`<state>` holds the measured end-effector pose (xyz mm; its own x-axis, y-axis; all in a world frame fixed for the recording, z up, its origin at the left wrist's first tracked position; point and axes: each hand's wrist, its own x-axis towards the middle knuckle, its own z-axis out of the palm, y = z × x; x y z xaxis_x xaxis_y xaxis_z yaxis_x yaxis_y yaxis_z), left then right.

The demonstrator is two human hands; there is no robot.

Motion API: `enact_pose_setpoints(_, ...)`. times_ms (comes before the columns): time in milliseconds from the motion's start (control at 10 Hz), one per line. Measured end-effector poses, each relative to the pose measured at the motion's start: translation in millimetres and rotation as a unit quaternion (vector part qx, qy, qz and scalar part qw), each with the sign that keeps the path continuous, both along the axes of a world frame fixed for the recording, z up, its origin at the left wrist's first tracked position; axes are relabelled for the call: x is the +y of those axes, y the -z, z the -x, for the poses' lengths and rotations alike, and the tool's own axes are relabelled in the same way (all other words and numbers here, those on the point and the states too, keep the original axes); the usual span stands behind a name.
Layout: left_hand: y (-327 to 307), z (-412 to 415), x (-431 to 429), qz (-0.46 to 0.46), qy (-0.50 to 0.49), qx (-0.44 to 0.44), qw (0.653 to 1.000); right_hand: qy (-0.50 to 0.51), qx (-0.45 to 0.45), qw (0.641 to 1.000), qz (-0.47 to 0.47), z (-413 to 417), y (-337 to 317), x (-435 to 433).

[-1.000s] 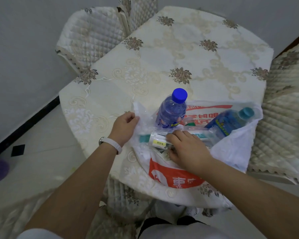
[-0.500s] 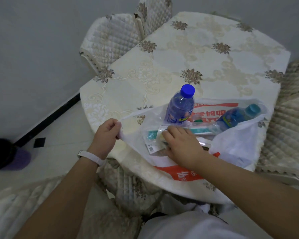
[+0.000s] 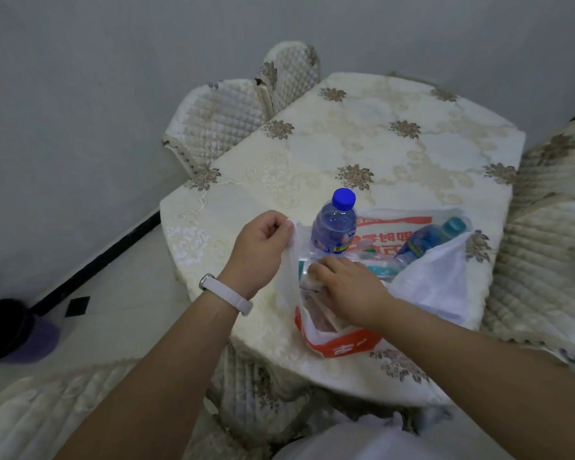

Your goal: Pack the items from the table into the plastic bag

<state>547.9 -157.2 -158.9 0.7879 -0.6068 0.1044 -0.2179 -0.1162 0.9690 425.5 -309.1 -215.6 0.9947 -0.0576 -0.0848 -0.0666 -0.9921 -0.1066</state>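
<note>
Bag (image 3: 428, 287) rim pinched between left fingers (image 3: 279, 224), right fingers (image 3: 322, 262) gripping packet (image 3: 381, 269) inside

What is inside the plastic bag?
A teal-capped bottle lies inside beside a teal-and-white packet; a blue-capped bottle stands at the mouth of the plastic bag. The right hand covers the rest.

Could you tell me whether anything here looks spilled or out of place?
Nothing stands out. The blue-capped bottle stands upright, the teal-capped bottle lies on its side inside the plastic bag, both capped, no spill. Left hand pinches its edge; right hand grips a packet inside.
</note>
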Motion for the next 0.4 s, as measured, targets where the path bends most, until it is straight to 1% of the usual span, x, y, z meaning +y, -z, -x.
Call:
enact_pose_setpoints(100, 7, 11, -4, -0.036, -0.025, -0.022, 0.999, -0.011, 0.005, 1.000, -0.027, 8, -2, -1)
enact_pose_setpoints(200, 14, 16, -4, -0.085, -0.082, -0.027, 0.993, -0.024, 0.001, 0.999, -0.034, 19, -2, -3)
enact_pose_setpoints(300, 11, 26, 0, -0.126, -0.121, -0.007, 0.985, -0.026, -0.020, 0.999, -0.011, 35, -9, -8)
enact_pose_setpoints(400, 6, 41, 6, -0.176, -0.139, -0.035, 0.974, -0.031, -0.071, 0.997, 0.020, 50, -24, -21)
